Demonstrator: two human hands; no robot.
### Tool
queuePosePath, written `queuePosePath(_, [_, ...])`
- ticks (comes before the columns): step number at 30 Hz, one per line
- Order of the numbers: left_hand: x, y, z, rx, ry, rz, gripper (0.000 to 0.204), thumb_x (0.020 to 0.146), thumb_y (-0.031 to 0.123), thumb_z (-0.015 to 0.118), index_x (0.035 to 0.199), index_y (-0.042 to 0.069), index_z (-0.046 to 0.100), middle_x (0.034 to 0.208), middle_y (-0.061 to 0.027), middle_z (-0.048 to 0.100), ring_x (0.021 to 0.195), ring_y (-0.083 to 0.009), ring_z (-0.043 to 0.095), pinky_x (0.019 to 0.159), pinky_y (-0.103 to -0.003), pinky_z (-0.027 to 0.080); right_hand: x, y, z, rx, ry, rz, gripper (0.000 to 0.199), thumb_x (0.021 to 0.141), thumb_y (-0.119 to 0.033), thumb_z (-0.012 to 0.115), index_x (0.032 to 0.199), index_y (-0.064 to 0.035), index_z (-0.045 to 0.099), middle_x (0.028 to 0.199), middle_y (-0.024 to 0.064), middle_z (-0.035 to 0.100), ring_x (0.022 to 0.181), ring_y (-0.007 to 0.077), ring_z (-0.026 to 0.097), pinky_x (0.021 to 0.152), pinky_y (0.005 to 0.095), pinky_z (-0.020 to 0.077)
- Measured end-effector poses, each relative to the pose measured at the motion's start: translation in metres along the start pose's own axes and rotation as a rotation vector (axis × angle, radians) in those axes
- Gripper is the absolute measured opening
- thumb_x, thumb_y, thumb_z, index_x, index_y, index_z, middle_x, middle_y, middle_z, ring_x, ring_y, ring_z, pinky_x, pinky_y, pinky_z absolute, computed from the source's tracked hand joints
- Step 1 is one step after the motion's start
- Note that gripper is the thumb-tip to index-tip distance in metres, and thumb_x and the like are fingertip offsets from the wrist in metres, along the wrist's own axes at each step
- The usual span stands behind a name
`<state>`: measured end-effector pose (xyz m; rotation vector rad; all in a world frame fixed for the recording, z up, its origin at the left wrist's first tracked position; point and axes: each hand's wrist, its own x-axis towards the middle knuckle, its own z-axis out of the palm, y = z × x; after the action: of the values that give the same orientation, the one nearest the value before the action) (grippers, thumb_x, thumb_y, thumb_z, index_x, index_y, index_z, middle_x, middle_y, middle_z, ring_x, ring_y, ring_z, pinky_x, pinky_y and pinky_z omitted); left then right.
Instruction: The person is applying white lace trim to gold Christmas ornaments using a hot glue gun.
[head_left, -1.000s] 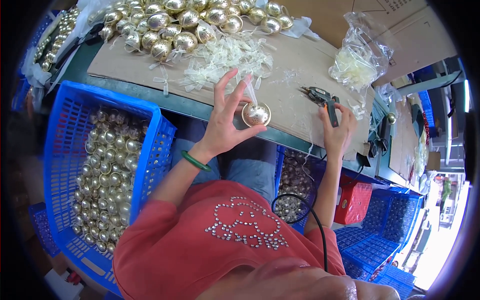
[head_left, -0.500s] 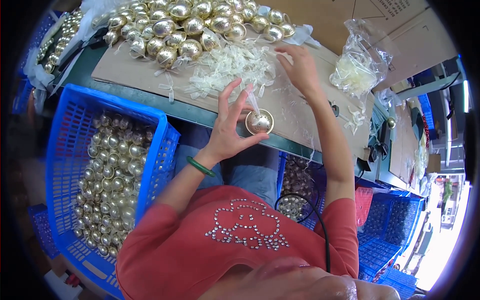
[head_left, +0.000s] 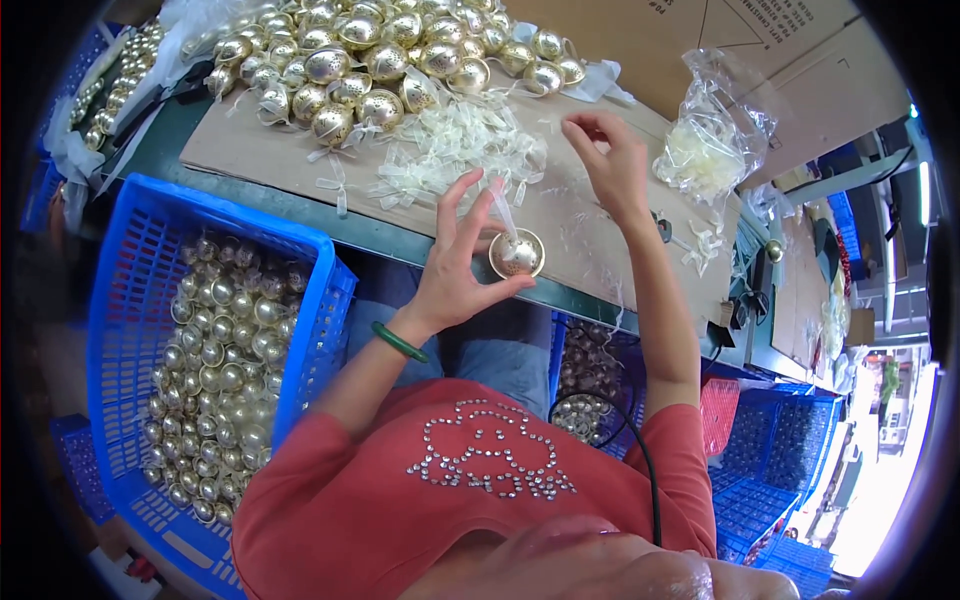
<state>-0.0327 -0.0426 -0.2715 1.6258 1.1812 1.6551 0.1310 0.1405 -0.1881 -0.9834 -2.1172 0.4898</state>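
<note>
From where I'm standing, the person sits at the worktop (head_left: 375,232), a round gold ornament (head_left: 517,255) in the left hand (head_left: 455,265), just over the near edge. The thumb supports the ornament from below, and the other fingers curve up around its far side, so it's pinched between them; a sheer pale ribbon (head_left: 503,212) rises from it to the fingertips. A green bangle (head_left: 398,343) circles that wrist.

The right hand (head_left: 617,165) is raised above the middle of the worktop, right of the heap of pale ribbon bows (head_left: 455,140) and apart from the ornament. Its fingers are bent, thumb and forefinger near each other, but I can't tell whether anything is caught between them. A dark tool (head_left: 663,228) peeks out beside that forearm, most of it hidden.

A cardboard sheet (head_left: 590,250) covers much of the worktop. Toward the far edge, left of centre, sits a big pile of gold ornaments (head_left: 380,60), with the bows spilling out in front of it. One loose bow (head_left: 337,185) lies apart, close to the near edge. Over toward the far right corner is a clear plastic bag (head_left: 710,140) with pale stuff inside, near a big cardboard box (head_left: 700,40). Below the near edge, at the person's left, a blue basket (head_left: 322,290) holds plenty more gold balls (head_left: 215,370).
</note>
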Motion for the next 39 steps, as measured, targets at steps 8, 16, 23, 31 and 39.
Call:
queuePosePath(8, [0.012,0.018,0.002,-0.015,0.021,-0.087,0.108,0.077,0.021,0.093,0.164,0.012,0.03,0.16,-0.0168,0.026,0.108,-0.0252,0.067,0.089,-0.036,0.062,-0.099,-0.076,-0.033,-0.139,0.062,-0.424,0.022,0.08,0.004,0.081,0.1,-0.0026,0.074,0.095,0.0097,0.072,0.087,0.0247,0.067,0.079,0.0351,0.054])
queuePosePath(16, [0.007,0.036,0.007,0.16,-0.048,0.018,0.105,0.077,0.013,0.09,0.164,0.012,0.031,0.161,-0.0168,0.026,0.11,-0.0253,0.066,0.089,-0.037,0.061,-0.125,-0.072,-0.021,-0.269,0.076,-0.507,0.029,0.075,0.0,0.082,0.103,-0.0048,0.072,0.098,0.0071,0.07,0.091,0.0279,0.067,0.078,0.0387,0.056])
queuePosePath(23, [0.005,0.042,0.006,0.168,-0.066,0.035,0.104,0.076,0.01,0.088,0.164,0.013,0.031,0.161,-0.018,0.026,0.109,-0.0266,0.066,0.089,-0.038,0.061,-0.131,-0.073,-0.014,-0.289,0.058,-0.514,0.033,0.074,-0.002,0.08,0.106,-0.0048,0.072,0.1,0.0072,0.07,0.092,0.0278,0.067,0.078,0.0382,0.0564])
queuePosePath(31, [0.007,0.043,0.0,0.177,-0.058,0.052,0.103,0.076,0.012,0.086,0.163,0.014,0.031,0.161,-0.0208,0.026,0.107,-0.0309,0.067,0.091,-0.041,0.058,-0.132,-0.076,-0.016,-0.302,0.011,-0.5,0.042,0.072,-0.002,0.078,0.113,-0.0046,0.073,0.104,0.0078,0.07,0.097,0.0285,0.066,0.081,0.0396,0.0567])
queuePosePath(39, [0.007,0.044,0.0,0.251,-0.069,0.159,0.098,0.079,0.018,0.088,0.162,0.011,0.036,0.163,-0.0223,0.027,0.116,-0.0298,0.063,0.099,-0.042,0.054,-0.142,-0.078,-0.016,-0.298,0.013,-0.478,0.045,0.072,-0.002,0.077,0.117,-0.0044,0.072,0.107,0.0089,0.07,0.1,0.0303,0.066,0.084,0.042,0.0559])
